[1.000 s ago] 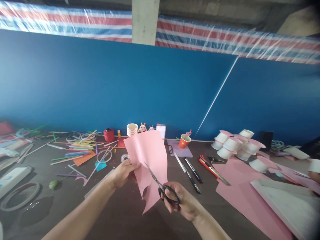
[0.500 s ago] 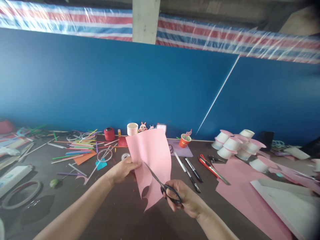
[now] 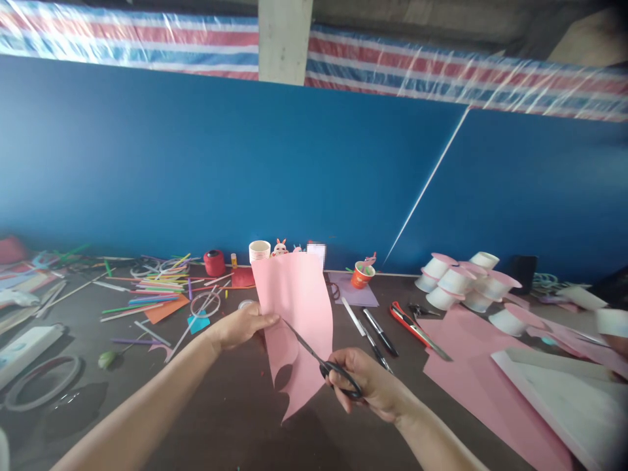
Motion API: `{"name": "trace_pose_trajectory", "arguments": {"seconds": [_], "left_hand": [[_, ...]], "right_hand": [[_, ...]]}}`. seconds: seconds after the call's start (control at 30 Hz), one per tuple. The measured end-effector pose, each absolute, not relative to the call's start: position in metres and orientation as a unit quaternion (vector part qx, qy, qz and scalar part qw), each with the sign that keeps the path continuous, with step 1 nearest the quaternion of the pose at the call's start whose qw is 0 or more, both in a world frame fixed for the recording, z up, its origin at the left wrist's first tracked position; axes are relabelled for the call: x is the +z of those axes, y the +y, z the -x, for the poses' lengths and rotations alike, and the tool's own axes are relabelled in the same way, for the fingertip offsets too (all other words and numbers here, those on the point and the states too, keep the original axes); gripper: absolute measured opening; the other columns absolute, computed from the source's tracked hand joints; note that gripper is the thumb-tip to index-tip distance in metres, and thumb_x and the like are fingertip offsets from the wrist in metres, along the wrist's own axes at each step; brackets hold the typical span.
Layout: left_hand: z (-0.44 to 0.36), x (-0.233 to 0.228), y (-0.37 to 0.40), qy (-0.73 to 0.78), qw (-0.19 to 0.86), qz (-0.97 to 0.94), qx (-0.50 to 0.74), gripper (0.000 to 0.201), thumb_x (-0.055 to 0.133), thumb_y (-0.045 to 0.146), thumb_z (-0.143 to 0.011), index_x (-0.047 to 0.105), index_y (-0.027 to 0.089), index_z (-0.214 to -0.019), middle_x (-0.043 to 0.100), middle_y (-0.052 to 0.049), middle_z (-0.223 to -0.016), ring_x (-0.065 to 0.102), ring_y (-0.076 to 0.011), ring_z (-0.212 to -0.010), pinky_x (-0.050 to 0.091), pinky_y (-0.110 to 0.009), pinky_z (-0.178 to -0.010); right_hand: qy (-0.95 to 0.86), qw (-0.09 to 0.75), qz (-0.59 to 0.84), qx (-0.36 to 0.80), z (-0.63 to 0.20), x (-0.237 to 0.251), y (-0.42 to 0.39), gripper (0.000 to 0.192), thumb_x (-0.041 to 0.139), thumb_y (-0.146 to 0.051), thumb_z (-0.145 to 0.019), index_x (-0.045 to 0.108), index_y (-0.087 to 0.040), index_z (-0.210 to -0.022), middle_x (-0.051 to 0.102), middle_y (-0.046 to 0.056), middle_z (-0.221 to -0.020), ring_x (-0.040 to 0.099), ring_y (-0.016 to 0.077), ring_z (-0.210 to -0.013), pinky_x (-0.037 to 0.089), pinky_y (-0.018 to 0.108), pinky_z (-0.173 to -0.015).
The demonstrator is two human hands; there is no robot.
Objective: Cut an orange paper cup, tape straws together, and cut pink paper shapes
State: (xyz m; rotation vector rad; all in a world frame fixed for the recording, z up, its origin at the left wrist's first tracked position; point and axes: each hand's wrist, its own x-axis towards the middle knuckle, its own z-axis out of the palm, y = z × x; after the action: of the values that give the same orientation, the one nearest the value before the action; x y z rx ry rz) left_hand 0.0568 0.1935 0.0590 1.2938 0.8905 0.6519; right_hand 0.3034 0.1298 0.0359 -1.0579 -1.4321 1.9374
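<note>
Clearly tight: tip of the scissors [image 3: 309, 348] just beside the thumb of the left hand [image 3: 240, 326].
Nearest, right hand [image 3: 367, 383]: fingers curled round the black handles. Pink sheet [image 3: 301, 284] held up over the desk [image 3: 196, 425], its top overlapping the far edge from where I stand. Left fingers pinch its left side, thumb in front; those behind are hidden. Judged risks: limp, curling paper could let the blades slip and nick that thumb, or tear onward from the ragged lower notch. Beyond, stacked paper cups [image 3: 260, 250] at the desk's far edge.

An orange cup [image 3: 361, 278] stands on purple paper [image 3: 357, 299], near a red-handled utility knife [image 3: 410, 324].
</note>
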Motion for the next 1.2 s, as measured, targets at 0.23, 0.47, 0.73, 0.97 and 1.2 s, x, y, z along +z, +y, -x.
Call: {"name": "trace_pose_trajectory", "arguments": {"seconds": [0.23, 0.47, 0.73, 0.97, 1.2], "left_hand": [[-0.059, 0.065, 0.2, 0.41, 0.63, -0.586, 0.304, 0.032, 0.056, 0.039, -0.07, 0.063, 0.011, -0.085, 0.066, -0.009, -0.07, 0.059, -0.0189, -0.059, 0.042, -0.025, -0.049], [-0.064, 0.067, 0.203, 0.418, 0.612, -0.613, 0.275, 0.03, 0.054, 0.041, -0.071, 0.06, 0.012, -0.08, 0.062, -0.005, -0.066, 0.056, -0.0168, -0.056, 0.043, -0.025, -0.044], [-0.065, 0.072, 0.206, 0.421, 0.598, -0.628, 0.265, 0.028, 0.054, 0.039, -0.071, 0.059, 0.012, -0.078, 0.057, -0.003, -0.061, 0.051, -0.013, -0.049, 0.04, -0.023, -0.041], [-0.065, 0.07, 0.208, 0.413, 0.602, -0.634, 0.257, 0.028, 0.056, 0.038, -0.07, 0.059, 0.011, -0.076, 0.056, -0.002, -0.057, 0.049, -0.0115, -0.047, 0.037, -0.023, -0.043], [-0.065, 0.072, 0.208, 0.389, 0.623, -0.631, 0.25, 0.029, 0.057, 0.036, -0.069, 0.06, 0.011, -0.082, 0.059, -0.003, -0.063, 0.051, -0.0125, -0.053, 0.038, -0.023, -0.047]], "right_hand": [[-0.546, 0.251, 0.392, 0.696, -0.307, 0.041, 0.129, 0.03, 0.058, -0.041, -0.07, 0.049, -0.012, -0.068, 0.051, -0.004, -0.04, 0.027, 0.0025, -0.031, 0.013, 0.017, -0.034], [-0.553, 0.243, 0.392, 0.694, -0.31, 0.04, 0.129, 0.026, 0.057, -0.037, -0.073, 0.049, -0.013, -0.07, 0.052, -0.004, -0.04, 0.026, 0.0029, -0.031, 0.013, 0.017, -0.033], [-0.571, 0.233, 0.4, 0.678, -0.311, 0.047, 0.129, 0.027, 0.058, -0.038, -0.072, 0.048, -0.013, -0.069, 0.053, -0.004, -0.041, 0.027, 0.0031, -0.032, 0.013, 0.017, -0.034], [-0.575, 0.222, 0.412, 0.671, -0.312, 0.051, 0.128, 0.026, 0.059, -0.037, -0.072, 0.049, -0.013, -0.069, 0.054, -0.003, -0.042, 0.031, 0.003, -0.034, 0.014, 0.017, -0.036], [-0.573, 0.208, 0.425, 0.668, -0.312, 0.053, 0.125, 0.026, 0.059, -0.037, -0.072, 0.049, -0.013, -0.07, 0.054, -0.003, -0.041, 0.033, 0.0035, -0.034, 0.014, 0.017, -0.038]]}}
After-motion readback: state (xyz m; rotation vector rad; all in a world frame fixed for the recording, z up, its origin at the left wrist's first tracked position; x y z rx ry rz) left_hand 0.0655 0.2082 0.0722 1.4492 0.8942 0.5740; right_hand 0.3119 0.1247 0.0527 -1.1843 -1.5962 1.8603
